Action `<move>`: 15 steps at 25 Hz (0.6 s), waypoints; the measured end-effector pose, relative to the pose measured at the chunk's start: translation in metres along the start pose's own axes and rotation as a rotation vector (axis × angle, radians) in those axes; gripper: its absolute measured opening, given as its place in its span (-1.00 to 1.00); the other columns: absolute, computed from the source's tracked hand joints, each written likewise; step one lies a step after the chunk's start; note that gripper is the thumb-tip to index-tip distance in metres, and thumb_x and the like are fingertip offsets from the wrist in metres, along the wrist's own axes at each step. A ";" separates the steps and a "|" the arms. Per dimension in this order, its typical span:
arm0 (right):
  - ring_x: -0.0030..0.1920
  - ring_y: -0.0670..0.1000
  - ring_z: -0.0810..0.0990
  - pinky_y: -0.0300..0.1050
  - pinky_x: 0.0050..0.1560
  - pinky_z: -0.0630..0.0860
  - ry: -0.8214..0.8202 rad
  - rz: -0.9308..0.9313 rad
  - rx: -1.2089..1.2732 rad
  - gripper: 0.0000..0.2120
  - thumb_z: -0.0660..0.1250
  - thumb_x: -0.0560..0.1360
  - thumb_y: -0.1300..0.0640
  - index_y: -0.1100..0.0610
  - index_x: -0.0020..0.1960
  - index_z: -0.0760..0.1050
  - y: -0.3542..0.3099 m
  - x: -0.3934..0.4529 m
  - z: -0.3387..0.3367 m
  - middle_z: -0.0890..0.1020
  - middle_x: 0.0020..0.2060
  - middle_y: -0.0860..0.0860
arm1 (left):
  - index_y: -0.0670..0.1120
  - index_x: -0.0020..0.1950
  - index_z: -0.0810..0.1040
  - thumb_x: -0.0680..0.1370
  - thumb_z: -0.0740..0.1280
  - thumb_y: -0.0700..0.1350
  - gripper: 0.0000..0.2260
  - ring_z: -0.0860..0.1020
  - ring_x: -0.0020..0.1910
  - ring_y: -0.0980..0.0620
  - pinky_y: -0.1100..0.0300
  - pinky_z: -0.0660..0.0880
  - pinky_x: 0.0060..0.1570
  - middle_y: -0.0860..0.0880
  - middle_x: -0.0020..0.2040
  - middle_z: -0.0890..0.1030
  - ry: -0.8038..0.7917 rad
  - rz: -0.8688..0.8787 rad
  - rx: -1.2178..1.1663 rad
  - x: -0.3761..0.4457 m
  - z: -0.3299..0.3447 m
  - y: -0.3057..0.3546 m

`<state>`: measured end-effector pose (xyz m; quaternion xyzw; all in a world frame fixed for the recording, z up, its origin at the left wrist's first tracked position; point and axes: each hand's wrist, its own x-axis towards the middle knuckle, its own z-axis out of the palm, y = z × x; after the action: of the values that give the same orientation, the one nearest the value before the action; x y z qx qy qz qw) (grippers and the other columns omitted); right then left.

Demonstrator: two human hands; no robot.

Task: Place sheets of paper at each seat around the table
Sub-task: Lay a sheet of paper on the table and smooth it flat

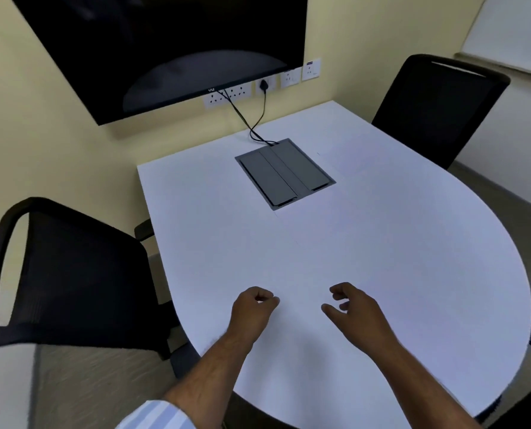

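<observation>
Both hands hover low over the near, rounded end of the white desk (pixel 381 243), forearms coming in from the near edge.

Left hand (pixel 253 309): grip curled nearly together, thumb and fingertips meeting. Something pale shows in the pinch, but against the white top I cannot tell whether it is a paper edge or just desk surface.

Right hand (pixel 355 308): grip apart, fingers loosely bent, thumb pointing left toward the other hand. It holds nothing.

Sheets of paper: none can be made out with certainty anywhere in view. White on white would hide them. Faint straight lines on the desk top, one running near the grey cable box (pixel 284 173) and another toward the far right, may be sheet edges; that is a guess only.

Key relation: if a sheet lies between the hands, it is directly at the left pinch, and the left hand is the nearer one. Its long axis cannot be read.

Seats: one black mesh chair (pixel 78 274) at near left, close to the left arm. A second black chair (pixel 437 109) stands at far right. A dark edge at the near right may be a third.

Far wall: dark screen (pixel 165 48) with sockets below, cables dropping to the box.

Judgement: placement status uncertain; the near seat appears to be the one in hand.
</observation>
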<state>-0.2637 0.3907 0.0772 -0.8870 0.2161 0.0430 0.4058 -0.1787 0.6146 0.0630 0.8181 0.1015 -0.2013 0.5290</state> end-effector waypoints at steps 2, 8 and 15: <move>0.03 -0.14 0.63 -0.16 0.01 0.55 0.042 0.055 0.000 -0.61 0.48 0.51 -0.10 -0.08 0.30 0.52 -0.011 0.003 0.014 0.62 0.11 -0.19 | -0.04 -0.03 0.69 0.51 0.51 -0.06 -0.91 0.63 0.08 0.09 0.26 0.49 -0.07 0.08 0.03 0.69 -0.064 0.011 0.012 0.023 -0.014 0.002; -0.02 -0.14 0.64 -0.13 -0.02 0.56 0.203 0.222 0.053 -0.64 0.48 0.52 -0.08 -0.06 0.27 0.53 -0.039 0.017 0.053 0.62 0.05 -0.17 | -0.11 0.00 0.68 0.52 0.51 -0.09 -0.87 0.62 -0.11 0.03 0.23 0.50 -0.16 -0.03 -0.01 0.71 -0.244 0.045 0.019 0.096 -0.037 0.014; -0.06 -0.20 0.61 -0.15 -0.03 0.57 0.282 0.275 0.022 -0.69 0.46 0.52 -0.09 -0.09 0.22 0.52 -0.033 0.037 0.059 0.63 0.01 -0.19 | -0.12 0.11 0.64 0.52 0.51 -0.09 -0.79 0.59 -0.03 -0.01 0.18 0.47 -0.08 -0.06 0.10 0.68 -0.273 -0.059 0.010 0.150 -0.002 0.013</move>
<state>-0.2107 0.4406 0.0514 -0.8419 0.3904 -0.0289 0.3715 -0.0384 0.6040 0.0090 0.7825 0.0515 -0.3269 0.5275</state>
